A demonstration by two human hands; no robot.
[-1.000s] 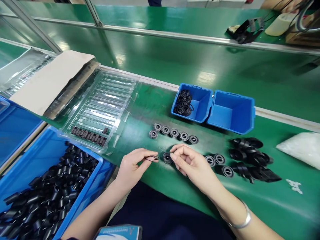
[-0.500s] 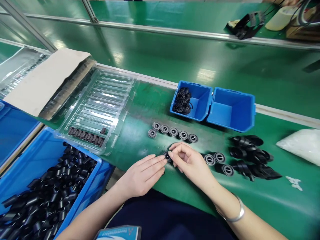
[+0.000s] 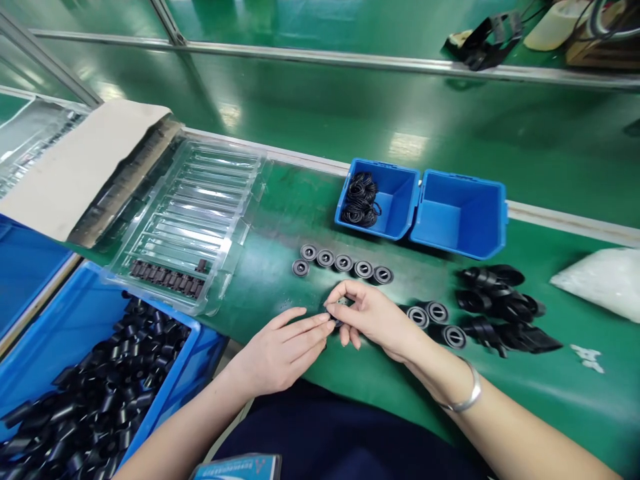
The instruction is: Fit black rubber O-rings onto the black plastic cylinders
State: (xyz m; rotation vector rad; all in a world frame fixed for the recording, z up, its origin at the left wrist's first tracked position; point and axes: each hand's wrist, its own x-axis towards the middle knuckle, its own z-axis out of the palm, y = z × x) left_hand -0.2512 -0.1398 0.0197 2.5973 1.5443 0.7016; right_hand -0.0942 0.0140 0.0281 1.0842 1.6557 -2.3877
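Observation:
Low over the green bench, my left hand point(image 3: 287, 350) holds a small black cylindrical part point(image 3: 338, 323) at its fingertips. Most of that part is hidden by my fingers. My right hand point(image 3: 367, 317) meets it from the other side, thumb and index finger pinched together at the part's top; whatever is between them is too small to make out. Just beyond my hands, several black cylinders point(image 3: 343, 263) with round slotted ends form a short row, plus a single one point(image 3: 301, 268) in front of its left end. More black cylinders point(image 3: 454, 337) lie beside my right wrist.
A blue bin point(image 3: 400, 228) holds black rubber rings point(image 3: 361, 200); another blue bin point(image 3: 483, 250) adjoins it. A clear plastic tray point(image 3: 210, 200) contains dark parts. The large blue crate point(image 3: 193, 330) at left is full of black cylinders. Black pieces point(image 3: 500, 307) and a white bag point(image 3: 603, 280) are at right.
My right thumb and index finger have shifted slightly left and up over the part, and its other fingers have spread. My left hand stays nearly in place. The view has shifted slightly.

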